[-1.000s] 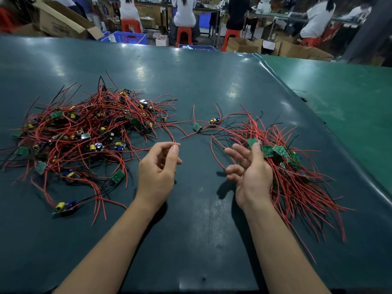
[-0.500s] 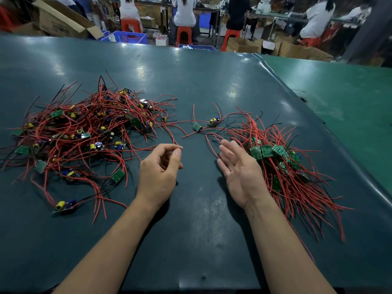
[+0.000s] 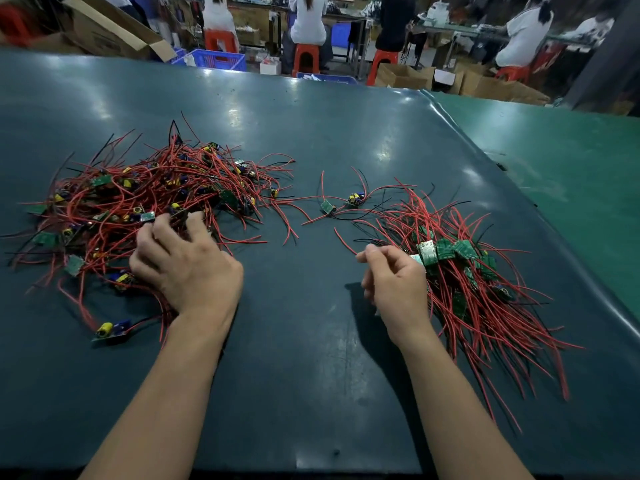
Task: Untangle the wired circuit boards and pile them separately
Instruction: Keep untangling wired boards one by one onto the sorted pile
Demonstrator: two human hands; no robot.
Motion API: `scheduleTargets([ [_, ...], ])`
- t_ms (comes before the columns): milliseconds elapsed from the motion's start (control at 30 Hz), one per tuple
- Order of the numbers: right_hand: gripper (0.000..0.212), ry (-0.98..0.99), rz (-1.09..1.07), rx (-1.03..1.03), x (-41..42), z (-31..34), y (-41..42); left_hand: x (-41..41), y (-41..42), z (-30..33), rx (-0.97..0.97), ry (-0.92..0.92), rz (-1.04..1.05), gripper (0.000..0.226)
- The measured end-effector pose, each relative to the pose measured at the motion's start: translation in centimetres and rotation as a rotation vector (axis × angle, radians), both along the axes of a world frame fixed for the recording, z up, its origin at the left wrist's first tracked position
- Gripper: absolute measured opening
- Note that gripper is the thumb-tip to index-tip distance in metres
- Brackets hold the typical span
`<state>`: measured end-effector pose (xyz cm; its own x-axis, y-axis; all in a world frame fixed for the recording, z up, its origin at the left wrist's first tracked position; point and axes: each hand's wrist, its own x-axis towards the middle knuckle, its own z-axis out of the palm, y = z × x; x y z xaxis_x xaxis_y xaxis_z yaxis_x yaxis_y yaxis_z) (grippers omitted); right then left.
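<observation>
A tangled heap of red-wired circuit boards [image 3: 166, 195] lies on the left of the dark table [image 3: 304, 341]. My left hand [image 3: 183, 265] is palm down on its near edge, fingers spread and bent, fingertips among the wires; no clear grip shows. On the right lies a sorted pile [image 3: 464, 278], green boards bunched together and red wires fanning toward me. My right hand [image 3: 394, 282] hovers at that pile's left edge, its fingers loosely curled and holding nothing. Two loose boards [image 3: 341, 202] lie between the heaps.
One loose board with a yellow part [image 3: 110, 332] lies near the left front. A green table [image 3: 571, 174] adjoins on the right. Beyond the far edge are cardboard boxes [image 3: 104, 26], a blue crate [image 3: 218, 58], orange stools and seated people.
My left hand moved left and forward onto the tangled heap and turned palm down. My right hand drew back from the sorted pile and its fingers curled in.
</observation>
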<state>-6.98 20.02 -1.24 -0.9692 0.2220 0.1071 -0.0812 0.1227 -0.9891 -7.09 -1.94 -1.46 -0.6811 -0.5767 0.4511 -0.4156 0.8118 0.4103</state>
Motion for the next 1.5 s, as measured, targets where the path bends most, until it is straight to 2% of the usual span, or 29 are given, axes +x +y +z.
scheduleTargets([
  [100, 0.025, 0.023, 0.047, 0.13, 0.2, -0.2, -0.3, -0.4, -0.6, -0.1, 0.165, -0.098, 0.077, 0.05],
  [233, 0.024, 0.015, 0.071, 0.16, 0.3, -0.2, -0.2, -0.5, -1.4, 0.0, 0.188, 0.029, 0.065, 0.038],
  [300, 0.024, 0.009, 0.076, 0.16, 0.3, -0.1, -0.2, -0.8, -1.9, -0.1, 0.228, 0.018, 0.067, 0.039],
  [400, 0.024, 0.007, 0.083, 0.167, 0.4, -0.1, -0.2, -1.0, -2.3, -0.4, 0.226, -0.03, 0.079, 0.04],
  [633, 0.024, 0.012, 0.083, 0.182, 0.6, -0.2, -0.1, -0.9, -2.0, -0.4, 0.161, 0.171, 0.051, 0.032],
  [700, 0.024, 0.012, 0.082, 0.181, 0.6, -0.2, -0.2, -0.6, -1.4, -0.2, 0.027, 0.31, -0.04, 0.031],
  [800, 0.024, 0.019, 0.074, 0.186, 0.6, -0.2, -0.4, -0.2, 0.0, 0.2, -0.146, 0.61, -0.304, 0.03],
  [867, 0.023, 0.02, 0.095, 0.17, 0.7, 0.0, -0.4, 0.2, 1.3, 0.3, -0.174, 0.751, -0.491, 0.028],
  [933, 0.021, 0.01, 0.176, 0.059, 0.8, 0.5, -0.5, 0.8, 2.7, 0.4, -0.143, 0.818, -0.685, 0.028],
  [1067, 0.031, -0.086, 0.395, -0.337, 1.2, 1.3, -0.9, 1.8, 5.1, -0.1, -0.032, 0.763, -1.093, 0.033],
  [1200, 0.026, -0.077, 0.417, -0.399, 1.1, 1.3, -0.9, 1.7, 6.0, -0.5, 0.014, 0.637, -1.304, 0.028],
  [1267, 0.02, -0.074, 0.428, -0.452, 0.9, 1.2, -0.5, 1.6, 5.9, -0.5, 0.049, 0.615, -1.325, 0.024],
  [1333, 0.015, -0.078, 0.489, -0.527, 0.9, 1.2, -0.3, 1.8, 5.8, -0.5, 0.17, 0.599, -1.268, 0.024],
  [1433, 0.029, -0.109, 0.528, -0.548, 0.9, 1.1, -0.5, 1.7, 5.7, -0.5, 0.4, 0.57, -1.112, 0.03],
  [1500, 0.027, -0.104, 0.528, -0.505, 1.0, 1.0, -0.7, 1.6, 5.6, -0.6, 0.446, 0.528, -1.102, 0.029],
])
